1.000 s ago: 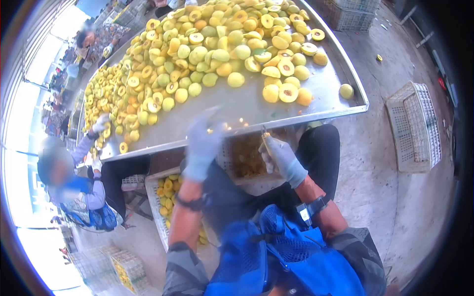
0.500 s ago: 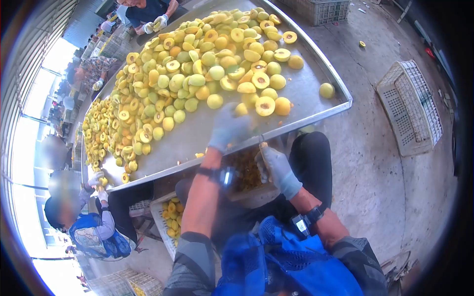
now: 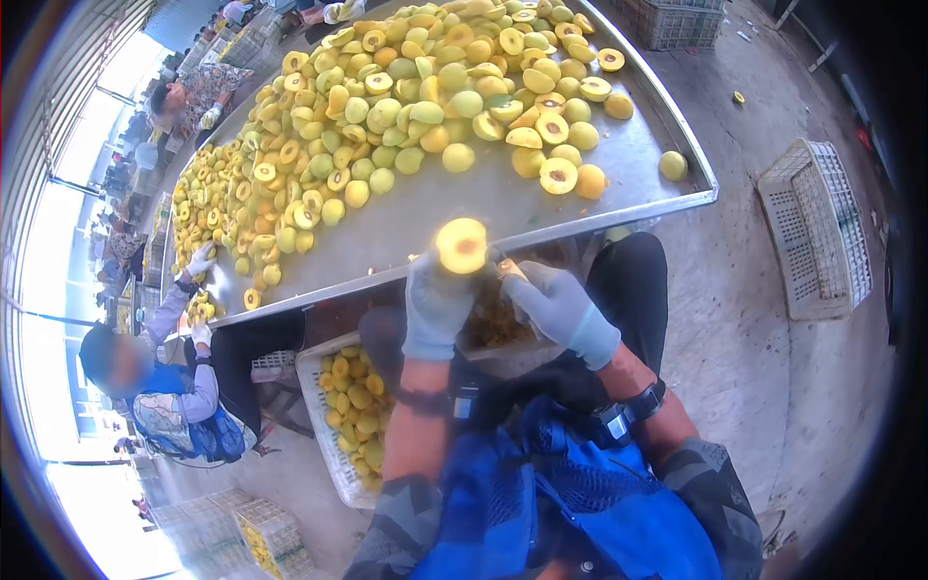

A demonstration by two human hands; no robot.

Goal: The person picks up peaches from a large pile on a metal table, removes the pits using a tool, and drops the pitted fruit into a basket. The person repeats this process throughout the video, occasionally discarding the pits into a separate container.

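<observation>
My left hand (image 3: 432, 314), in a pale grey glove, is closed around a halved yellow peach (image 3: 460, 246), its cut face with a reddish-brown centre turned up. Close to its right, my gloved right hand (image 3: 565, 309) grips a small wooden-handled tool (image 3: 509, 269), its tip right beside the peach half. Both hands are just off the near edge of a metal table (image 3: 387, 227). On that table lies a large heap of yellow peaches (image 3: 416, 106), many split open with pits showing. A container of brownish scraps (image 3: 507, 360) sits below my hands, partly hidden by them.
A white crate (image 3: 316, 396) of peach halves stands below the table to my left. A co-worker (image 3: 184, 396) in a blue vest sits farther left, gloved hands at the table. An upright-sided plastic crate (image 3: 817, 232) rests on the floor at right.
My left hand has come back from the heap toward me with a peach half, beside my right hand. The view has shifted slightly, showing more of the white crate.
</observation>
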